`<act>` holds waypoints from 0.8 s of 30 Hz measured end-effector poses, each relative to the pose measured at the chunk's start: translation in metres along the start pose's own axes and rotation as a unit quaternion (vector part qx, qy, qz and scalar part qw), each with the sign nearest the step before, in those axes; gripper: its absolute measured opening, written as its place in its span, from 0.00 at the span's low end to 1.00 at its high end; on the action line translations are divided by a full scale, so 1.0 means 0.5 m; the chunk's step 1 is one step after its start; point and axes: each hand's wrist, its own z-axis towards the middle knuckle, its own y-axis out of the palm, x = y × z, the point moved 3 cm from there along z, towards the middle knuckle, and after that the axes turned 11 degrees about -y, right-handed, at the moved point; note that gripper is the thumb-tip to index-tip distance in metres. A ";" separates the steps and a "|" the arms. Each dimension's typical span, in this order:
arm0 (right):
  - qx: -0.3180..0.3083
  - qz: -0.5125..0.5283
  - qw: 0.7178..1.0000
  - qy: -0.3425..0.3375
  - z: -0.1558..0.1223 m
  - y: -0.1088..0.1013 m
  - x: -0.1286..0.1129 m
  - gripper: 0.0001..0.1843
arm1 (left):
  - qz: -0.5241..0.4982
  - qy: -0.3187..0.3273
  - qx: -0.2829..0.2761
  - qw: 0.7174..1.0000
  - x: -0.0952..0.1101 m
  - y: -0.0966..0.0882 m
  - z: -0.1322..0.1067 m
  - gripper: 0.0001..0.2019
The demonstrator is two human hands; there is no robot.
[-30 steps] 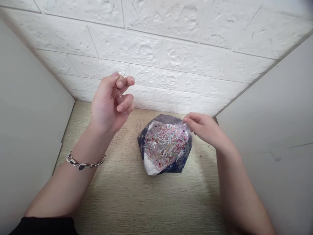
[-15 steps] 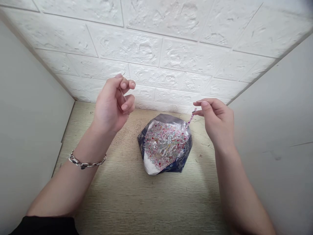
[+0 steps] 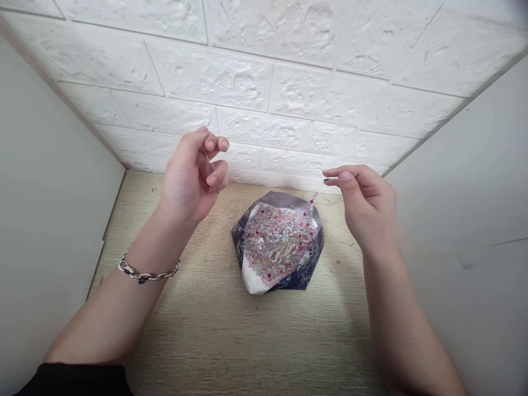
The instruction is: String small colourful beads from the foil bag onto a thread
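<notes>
An open dark blue bag [image 3: 305, 275] full of small pink, white and coloured beads [image 3: 276, 245] lies on the wooden table [image 3: 214, 330]. My left hand [image 3: 192, 176] is raised left of the bag, its fingers curled and pinched on a thin thread [image 3: 208, 159]. My right hand [image 3: 365, 201] hovers above the bag's right rim, thumb and forefinger pinching a fine needle [image 3: 332, 179]. A short run of beads [image 3: 311, 198] slides down the thread below the needle, toward the bag.
A white brick-pattern wall [image 3: 264, 82] closes the back, and plain white panels stand at the left [image 3: 49, 192] and right [image 3: 466, 220]. A metal chain bracelet [image 3: 146, 273] circles my left wrist.
My right hand rose from the bag's rim with beads on the needle. The beads have since slipped down off the needle along the thread. My left hand barely moved.
</notes>
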 end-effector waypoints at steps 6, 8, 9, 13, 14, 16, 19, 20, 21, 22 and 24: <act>0.000 -0.042 0.999 -0.016 -0.001 -0.002 -0.011 0.15 | -0.017 -0.006 0.014 1.000 -0.002 0.001 -0.001 0.12; 0.003 -0.053 0.998 -0.026 -0.001 -0.004 -0.017 0.15 | -0.017 -0.006 0.016 1.000 -0.002 0.001 -0.001 0.12; 0.004 -0.055 0.998 -0.032 -0.001 -0.005 -0.019 0.14 | -0.017 -0.006 0.017 1.000 -0.003 0.001 -0.001 0.12; 0.011 -0.059 0.997 -0.054 0.001 -0.010 -0.026 0.14 | -0.025 -0.007 0.015 1.000 -0.004 0.000 0.000 0.12; 0.012 -0.056 0.997 -0.059 0.001 -0.012 -0.028 0.14 | -0.026 -0.008 0.014 1.000 -0.004 0.000 0.000 0.12; 0.013 -0.046 0.996 -0.068 0.001 -0.015 -0.032 0.13 | -0.028 -0.009 0.015 0.999 -0.004 0.000 0.001 0.12; 0.018 -0.040 0.996 -0.079 0.002 -0.019 -0.037 0.12 | -0.025 -0.011 0.020 0.999 -0.004 0.001 0.000 0.12; 0.019 -0.043 0.996 -0.080 0.002 -0.020 -0.038 0.12 | -0.025 -0.012 0.023 0.999 -0.005 0.000 0.000 0.12; 0.020 -0.048 0.995 -0.080 0.003 -0.020 -0.040 0.13 | -0.026 -0.013 0.026 0.999 -0.005 0.000 0.001 0.12; 0.020 -0.055 0.995 -0.078 0.003 -0.020 -0.041 0.13 | -0.029 -0.014 0.028 0.999 -0.005 0.000 0.001 0.12; 0.017 -0.069 0.995 -0.074 0.003 -0.019 -0.042 0.13 | -0.045 -0.012 0.023 0.999 -0.006 0.000 0.002 0.11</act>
